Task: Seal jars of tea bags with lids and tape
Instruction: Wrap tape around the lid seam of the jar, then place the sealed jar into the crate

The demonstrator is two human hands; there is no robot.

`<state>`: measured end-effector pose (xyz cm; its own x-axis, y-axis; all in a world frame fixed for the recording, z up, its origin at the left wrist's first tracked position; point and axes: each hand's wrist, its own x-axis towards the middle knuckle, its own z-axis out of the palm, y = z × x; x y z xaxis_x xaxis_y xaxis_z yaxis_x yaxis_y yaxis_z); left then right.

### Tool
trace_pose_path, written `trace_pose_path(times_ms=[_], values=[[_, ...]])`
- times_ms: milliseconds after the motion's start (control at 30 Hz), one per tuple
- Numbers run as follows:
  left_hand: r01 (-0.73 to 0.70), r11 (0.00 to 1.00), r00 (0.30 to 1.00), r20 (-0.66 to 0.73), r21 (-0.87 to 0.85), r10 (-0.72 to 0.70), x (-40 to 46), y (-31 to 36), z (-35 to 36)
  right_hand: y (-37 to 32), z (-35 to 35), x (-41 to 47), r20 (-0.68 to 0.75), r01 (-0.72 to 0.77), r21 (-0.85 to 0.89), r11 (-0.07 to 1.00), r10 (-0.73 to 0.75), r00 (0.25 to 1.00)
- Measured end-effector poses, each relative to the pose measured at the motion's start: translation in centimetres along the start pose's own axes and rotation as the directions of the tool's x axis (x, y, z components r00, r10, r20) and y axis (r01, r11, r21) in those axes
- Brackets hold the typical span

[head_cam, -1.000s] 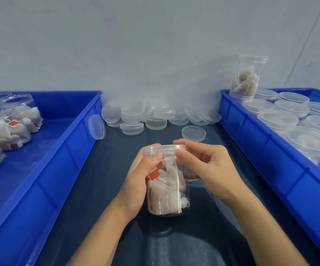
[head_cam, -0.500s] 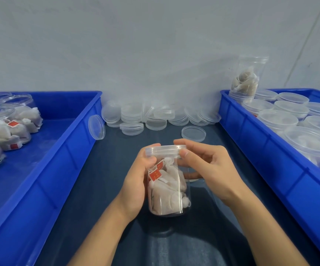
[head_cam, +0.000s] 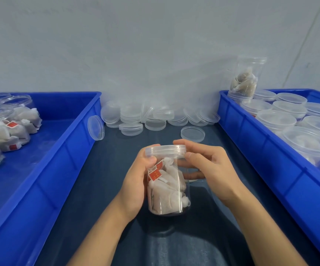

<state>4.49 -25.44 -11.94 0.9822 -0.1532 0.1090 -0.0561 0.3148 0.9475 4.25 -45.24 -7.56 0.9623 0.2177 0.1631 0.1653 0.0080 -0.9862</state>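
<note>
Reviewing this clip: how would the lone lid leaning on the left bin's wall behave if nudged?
The lid stands on its rim against the left bin, so it would probably roll or fall flat. Thin clear plastic suggests it is light and slides easily.

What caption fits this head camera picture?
Both hands, left hand and right hand, hold a lidded jar of tea bags between two blue bins.
</note>
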Motion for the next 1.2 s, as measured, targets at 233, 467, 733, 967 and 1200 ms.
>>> trace_pose_path(times_ms=[233, 467, 733, 967, 1200], values=[[0.025, 0.999, 1.000, -0.014, 0.031, -0.024, 0.0, 0.0, 0.2, 0.0, -0.1, 0.1, -0.021, 0.004, 0.005, 1.000, -0.004, 1.000], [-0.022, 0.996, 1.000, -0.018, 0.081, 0.023, -0.2, 0.1, 0.7, -0.7, 0.8, -0.6, -0.053, 0.085, -0.369, 0.925, -0.112, 0.992], [-0.084, 0.986, 0.996, 0.015, -0.145, 0.087, 0.2, 0.6, 1.7, -3.6, 1.0, 0.3, -0.061, -0.027, -0.788, 0.615, -0.034, 0.998], [-0.254, 0.865, 0.958, -0.014, 0.433, 0.288, -0.4, 0.3, 2.6, -5.2, 0.7, 0.2, -0.081, -0.026, -0.817, 0.575, -0.071, 0.994], [-0.357, 0.788, 0.912, 0.005, 0.502, 0.410, -1.4, 0.2, 3.7, -10.9, -0.4, -0.6, -0.160, 0.029, -0.895, 0.445, -0.381, 0.911]])
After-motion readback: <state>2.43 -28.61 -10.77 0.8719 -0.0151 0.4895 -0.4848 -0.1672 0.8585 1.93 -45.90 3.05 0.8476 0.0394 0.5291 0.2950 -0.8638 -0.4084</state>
